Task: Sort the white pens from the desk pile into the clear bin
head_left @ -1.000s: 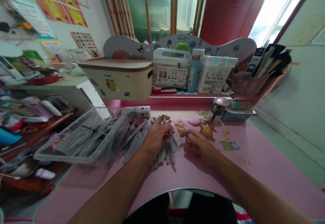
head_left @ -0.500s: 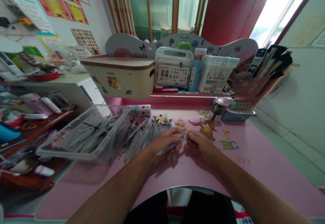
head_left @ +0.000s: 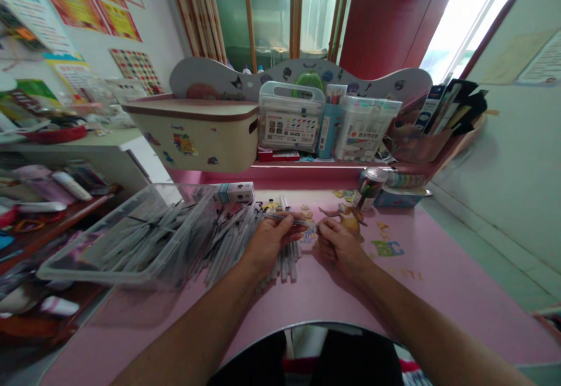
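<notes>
My left hand (head_left: 268, 240) and my right hand (head_left: 336, 243) sit close together on the pink desk (head_left: 438, 292). Between them they pinch one thin grey pen (head_left: 294, 221), held level, the left hand on its left part and the right hand at its right end. Under my left hand lies a heap of similar grey pens (head_left: 236, 237). A clear plastic box (head_left: 131, 237) with several more pens stands tilted at the left.
A small white carton (head_left: 232, 192) lies behind the pens. A tin of pencils (head_left: 367, 187) stands at the back right. A cream storage box (head_left: 197, 132), marker cases (head_left: 290, 118) and books fill the rear shelf. Cluttered shelves stand at the left.
My left hand lifted a pen off the heap, my right hand came over and took its other end, and the pen now sits level between both hands.
</notes>
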{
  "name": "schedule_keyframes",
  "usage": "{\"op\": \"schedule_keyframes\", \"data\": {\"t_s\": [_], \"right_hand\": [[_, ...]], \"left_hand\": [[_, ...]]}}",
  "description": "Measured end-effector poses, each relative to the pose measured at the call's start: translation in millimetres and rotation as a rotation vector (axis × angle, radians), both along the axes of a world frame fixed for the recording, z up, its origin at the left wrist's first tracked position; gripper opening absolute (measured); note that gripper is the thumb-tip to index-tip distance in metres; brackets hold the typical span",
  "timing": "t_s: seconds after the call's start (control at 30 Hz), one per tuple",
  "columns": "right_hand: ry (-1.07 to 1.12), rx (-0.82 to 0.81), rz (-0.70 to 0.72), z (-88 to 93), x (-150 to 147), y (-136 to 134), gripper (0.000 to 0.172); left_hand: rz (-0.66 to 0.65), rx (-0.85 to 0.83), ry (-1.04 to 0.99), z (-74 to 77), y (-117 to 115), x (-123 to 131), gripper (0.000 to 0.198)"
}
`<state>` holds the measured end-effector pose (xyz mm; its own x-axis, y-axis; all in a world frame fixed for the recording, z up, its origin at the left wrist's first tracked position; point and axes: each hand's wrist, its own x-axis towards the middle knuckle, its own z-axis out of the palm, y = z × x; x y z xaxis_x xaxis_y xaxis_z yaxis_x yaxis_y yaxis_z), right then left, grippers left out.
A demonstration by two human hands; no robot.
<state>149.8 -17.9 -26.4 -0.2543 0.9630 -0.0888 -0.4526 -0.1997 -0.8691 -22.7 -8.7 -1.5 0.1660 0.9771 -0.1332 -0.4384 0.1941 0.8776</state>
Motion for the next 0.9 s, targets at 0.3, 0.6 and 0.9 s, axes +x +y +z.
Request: {"op": "schedule_keyframes", "data": {"t_s": [0.3,0.6,0.9], "right_hand": [[-0.112,-0.09,-0.017,-5.7,0.3,3.2,0.043],[0.006,-0.038,0.019,0.8,-1.3,-0.1,0.031],[0.034,-0.04,0.044,-0.6,-1.6,-0.4,0.031]], "left_hand": [[-0.004,0.028,0.039,0.5,0.7,-4.3,0.031],[-0.025,0.058,0.065,2.0,-0.2,-4.1,0.035],[-0.005,0.069,0.068,0.4,0.6,-4.5,0.033]]}}
